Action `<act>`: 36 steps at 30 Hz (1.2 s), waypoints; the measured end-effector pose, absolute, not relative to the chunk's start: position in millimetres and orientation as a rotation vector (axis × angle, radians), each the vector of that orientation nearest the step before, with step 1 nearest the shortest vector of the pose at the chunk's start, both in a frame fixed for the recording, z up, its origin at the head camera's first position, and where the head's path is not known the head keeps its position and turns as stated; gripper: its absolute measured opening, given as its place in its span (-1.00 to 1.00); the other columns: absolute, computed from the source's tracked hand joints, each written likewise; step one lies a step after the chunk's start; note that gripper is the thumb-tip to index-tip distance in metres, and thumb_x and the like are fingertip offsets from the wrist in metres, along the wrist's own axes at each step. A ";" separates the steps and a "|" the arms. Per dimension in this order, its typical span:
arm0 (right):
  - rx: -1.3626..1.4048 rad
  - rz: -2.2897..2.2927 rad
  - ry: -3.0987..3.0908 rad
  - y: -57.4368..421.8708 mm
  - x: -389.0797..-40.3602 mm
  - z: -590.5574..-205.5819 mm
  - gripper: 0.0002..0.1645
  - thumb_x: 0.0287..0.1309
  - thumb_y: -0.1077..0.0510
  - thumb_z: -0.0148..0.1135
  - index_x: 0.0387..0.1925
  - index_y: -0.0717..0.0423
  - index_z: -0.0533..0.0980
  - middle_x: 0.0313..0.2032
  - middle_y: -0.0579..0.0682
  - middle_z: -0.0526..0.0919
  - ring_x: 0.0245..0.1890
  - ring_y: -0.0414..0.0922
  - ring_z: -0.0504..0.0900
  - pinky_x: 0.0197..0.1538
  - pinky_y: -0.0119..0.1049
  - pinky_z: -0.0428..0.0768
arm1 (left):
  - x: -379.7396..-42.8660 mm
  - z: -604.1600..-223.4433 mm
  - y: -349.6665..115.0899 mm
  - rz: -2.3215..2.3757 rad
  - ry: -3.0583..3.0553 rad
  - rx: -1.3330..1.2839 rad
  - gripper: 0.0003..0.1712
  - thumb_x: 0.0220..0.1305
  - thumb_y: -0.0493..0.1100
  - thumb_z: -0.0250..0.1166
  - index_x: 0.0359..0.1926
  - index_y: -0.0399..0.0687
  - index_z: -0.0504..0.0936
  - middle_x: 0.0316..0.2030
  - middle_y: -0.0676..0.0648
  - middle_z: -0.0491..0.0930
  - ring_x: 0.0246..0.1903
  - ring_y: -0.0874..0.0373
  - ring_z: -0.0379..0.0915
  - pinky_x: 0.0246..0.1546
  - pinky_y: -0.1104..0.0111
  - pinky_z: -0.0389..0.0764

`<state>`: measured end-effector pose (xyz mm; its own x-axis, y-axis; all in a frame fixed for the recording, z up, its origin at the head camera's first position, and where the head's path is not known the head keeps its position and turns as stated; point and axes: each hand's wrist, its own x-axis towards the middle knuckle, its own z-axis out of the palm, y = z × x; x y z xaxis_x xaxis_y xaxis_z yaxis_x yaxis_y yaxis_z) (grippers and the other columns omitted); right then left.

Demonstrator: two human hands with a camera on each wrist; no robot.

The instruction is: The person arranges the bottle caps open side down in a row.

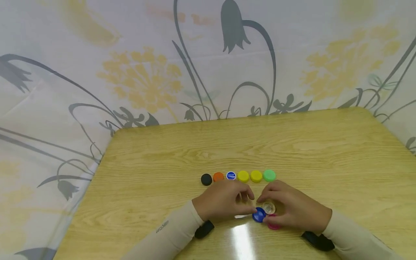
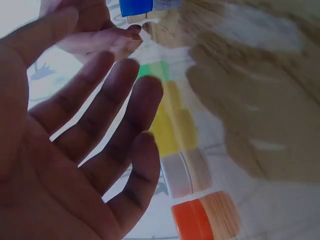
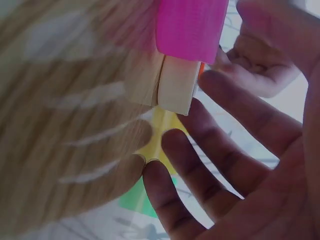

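Three bottle caps sit close together between the hands: a blue cap [image 1: 258,215], a cream cap [image 1: 268,207] and a pink cap [image 1: 274,227] partly hidden by the right hand. My left hand [image 1: 227,200] comes in from the left, its thumb tip at the blue cap's edge; the left wrist view shows its fingers spread and loosely bent around nothing. Over the caps from the right curves my right hand [image 1: 289,206], thumb by the blue and pink caps. In the right wrist view its relaxed fingers [image 3: 200,155] lie beside the cream cap [image 3: 176,85], below the pink cap [image 3: 190,30].
Behind the hands runs a row of caps: black [image 1: 206,179], orange [image 1: 218,176], white with a blue label [image 1: 231,176], two yellow [image 1: 243,176] and green [image 1: 269,175]. The wooden table [image 1: 156,155] meets a flower-patterned cloth [image 1: 208,65] at its back edge.
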<state>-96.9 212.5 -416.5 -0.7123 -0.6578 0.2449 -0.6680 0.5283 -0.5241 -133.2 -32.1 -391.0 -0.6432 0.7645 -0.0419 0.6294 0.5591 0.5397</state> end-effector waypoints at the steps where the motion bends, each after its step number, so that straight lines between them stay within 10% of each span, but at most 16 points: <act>1: 1.195 0.943 -2.733 212.1 -97.0 -416.9 -0.64 0.10 -0.15 0.47 -0.08 -0.19 0.63 -0.08 -0.36 0.52 -0.05 -0.36 0.48 0.00 -0.33 0.59 | -132.7 -391.6 -32.1 0.701 2.515 1.163 -0.65 0.22 0.22 0.40 -0.14 0.13 0.71 -0.32 0.24 0.66 -0.35 0.50 0.48 -0.33 0.69 0.46; 36: 1.141 0.888 -2.744 202.4 -93.1 -414.6 -0.81 0.16 -0.11 0.43 -0.24 -0.27 0.59 -0.15 -0.38 0.49 -0.13 -0.38 0.44 -0.11 -0.39 0.58 | -124.7 -395.2 -27.6 0.572 2.586 1.272 -0.72 0.19 0.12 0.46 -0.17 0.12 0.72 -0.38 0.24 0.61 -0.44 0.53 0.37 -0.39 0.71 0.36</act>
<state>-93.1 202.4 -414.6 -0.7284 -0.6394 0.2462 -0.6624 0.5654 -0.4914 -124.7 -27.6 -395.2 -0.6085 0.7935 -0.0112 0.7148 0.5541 0.4266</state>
